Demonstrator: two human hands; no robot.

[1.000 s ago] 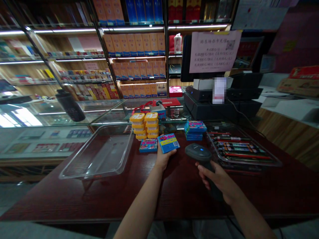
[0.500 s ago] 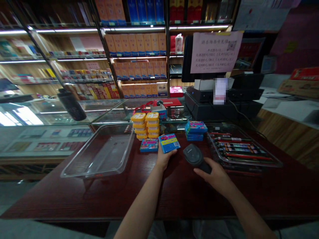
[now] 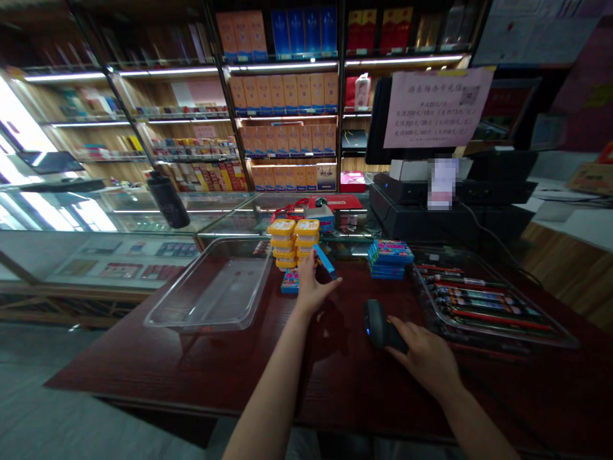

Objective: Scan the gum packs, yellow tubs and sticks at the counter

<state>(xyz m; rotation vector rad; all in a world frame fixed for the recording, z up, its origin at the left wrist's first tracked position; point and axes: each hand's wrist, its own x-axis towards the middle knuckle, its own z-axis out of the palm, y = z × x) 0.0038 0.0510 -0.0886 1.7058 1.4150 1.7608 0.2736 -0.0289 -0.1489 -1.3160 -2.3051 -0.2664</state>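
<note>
My left hand grips a small flat blue box between fingers and thumb, tilted so its narrow side faces me. Under and beside that hand lies another blue box with a colourful printed top, partly hidden by my fingers. My right hand is closed round the handle of a black barcode scanner, held low over the table, a small blue light showing on it. Yellow-lidded tubs stand stacked behind my left hand. Farther right is a stack of blue boxes.
On the left of the dark red table rests a clear plastic tray. A second clear tray holds many pencil-like sticks at right. Behind are a glass counter, a black bottle and a monitor with a paper sign.
My left hand has turned the blue box from face-up to edge-on. The scanner has swung leftward in my right hand, and its blue light now shows. The view has shifted left.
</note>
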